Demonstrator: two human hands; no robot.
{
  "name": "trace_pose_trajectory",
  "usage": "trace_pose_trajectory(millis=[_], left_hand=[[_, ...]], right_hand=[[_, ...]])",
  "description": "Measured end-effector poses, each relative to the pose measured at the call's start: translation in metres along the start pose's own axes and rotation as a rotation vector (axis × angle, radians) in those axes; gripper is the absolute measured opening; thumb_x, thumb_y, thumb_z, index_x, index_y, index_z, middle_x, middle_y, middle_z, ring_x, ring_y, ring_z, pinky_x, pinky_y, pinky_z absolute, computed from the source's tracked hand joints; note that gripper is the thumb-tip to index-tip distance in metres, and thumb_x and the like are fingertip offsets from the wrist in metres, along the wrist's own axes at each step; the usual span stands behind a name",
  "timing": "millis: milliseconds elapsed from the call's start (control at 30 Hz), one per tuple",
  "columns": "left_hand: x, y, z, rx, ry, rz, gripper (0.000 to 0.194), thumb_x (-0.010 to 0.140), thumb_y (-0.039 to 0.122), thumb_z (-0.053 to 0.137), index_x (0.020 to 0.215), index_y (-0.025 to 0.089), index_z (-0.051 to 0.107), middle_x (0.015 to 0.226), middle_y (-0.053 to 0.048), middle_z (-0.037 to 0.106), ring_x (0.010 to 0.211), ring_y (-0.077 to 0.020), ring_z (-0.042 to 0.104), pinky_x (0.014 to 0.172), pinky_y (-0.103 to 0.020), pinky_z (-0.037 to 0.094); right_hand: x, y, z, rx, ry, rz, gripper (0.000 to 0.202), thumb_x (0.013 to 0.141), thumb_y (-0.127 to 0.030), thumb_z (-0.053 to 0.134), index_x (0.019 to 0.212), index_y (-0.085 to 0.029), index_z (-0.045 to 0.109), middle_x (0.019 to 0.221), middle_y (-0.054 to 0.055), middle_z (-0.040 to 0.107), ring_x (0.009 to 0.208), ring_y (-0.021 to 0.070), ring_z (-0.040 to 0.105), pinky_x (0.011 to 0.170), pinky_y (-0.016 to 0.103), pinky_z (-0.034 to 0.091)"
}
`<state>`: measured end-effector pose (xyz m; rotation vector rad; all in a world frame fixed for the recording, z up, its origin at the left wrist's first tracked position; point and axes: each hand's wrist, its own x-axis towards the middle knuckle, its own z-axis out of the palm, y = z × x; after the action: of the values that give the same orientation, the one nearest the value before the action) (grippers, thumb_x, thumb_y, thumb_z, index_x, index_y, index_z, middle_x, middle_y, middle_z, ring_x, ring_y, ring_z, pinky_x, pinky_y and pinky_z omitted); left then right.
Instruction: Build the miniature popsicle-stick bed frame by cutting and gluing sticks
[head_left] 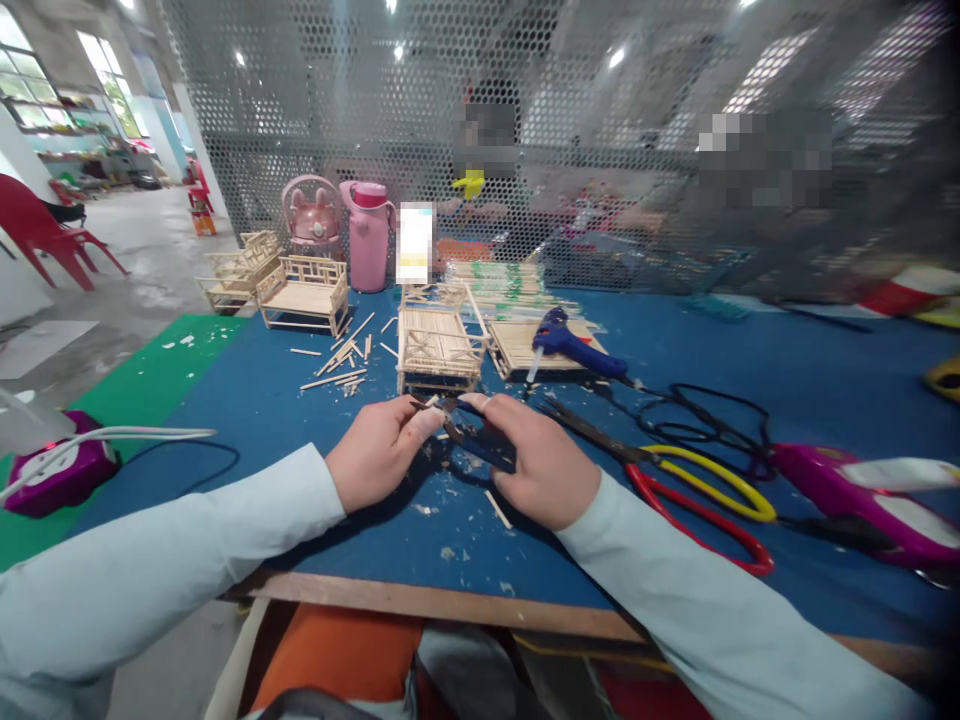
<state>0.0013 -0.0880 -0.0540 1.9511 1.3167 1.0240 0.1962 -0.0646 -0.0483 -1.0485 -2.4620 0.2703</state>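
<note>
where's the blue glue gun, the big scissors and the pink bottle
blue glue gun (570, 345), head view, on its body
big scissors (705, 495), head view, on the yellow handle loop
pink bottle (368, 240), head view, middle of its body

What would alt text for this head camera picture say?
Two hands, left hand and right hand, meet over a small dark tool on a blue table. Behind stand miniature stick furniture and a blue glue gun.

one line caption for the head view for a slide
Both hands, left hand and right hand, work dark cutters on a blue table before a stick-built miniature bed.
</note>
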Motion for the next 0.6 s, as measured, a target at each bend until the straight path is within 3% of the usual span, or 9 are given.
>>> trace_pose_trajectory(millis=[233,467,600], left_hand=[[0.0,0.0,-0.003,0.113,-0.006,0.059,0.047,0.088,0.043,0.032,0.048,0.018,0.033,0.046,0.004,0.036,0.047,-0.0087,0.031,0.047,-0.025,0.023],[0.001,0.0,-0.003,0.168,0.029,0.003,0.045,0.086,0.045,0.032,0.05,0.019,0.039,0.047,0.003,0.04,0.048,-0.0097,0.034,0.05,-0.025,0.025],[0.003,0.002,-0.005,0.202,0.013,-0.036,0.044,0.085,0.044,0.031,0.054,0.018,0.046,0.05,0.001,0.044,0.05,-0.0112,0.039,0.053,-0.025,0.027]], right_hand=[[-0.002,-0.001,0.009,-0.023,0.06,-0.017,0.065,0.056,-0.006,0.048,0.121,-0.017,0.049,0.103,0.011,0.061,0.1,0.0251,0.058,0.089,0.039,0.047],[-0.003,0.0,0.02,-0.2,0.118,-0.005,0.06,0.059,-0.009,0.05,0.119,-0.006,0.05,0.1,0.016,0.061,0.098,0.0283,0.057,0.09,0.04,0.047],[-0.003,-0.002,0.021,-0.265,0.131,0.018,0.062,0.059,-0.01,0.05,0.121,-0.006,0.048,0.097,0.016,0.06,0.095,0.0291,0.055,0.088,0.042,0.046]])
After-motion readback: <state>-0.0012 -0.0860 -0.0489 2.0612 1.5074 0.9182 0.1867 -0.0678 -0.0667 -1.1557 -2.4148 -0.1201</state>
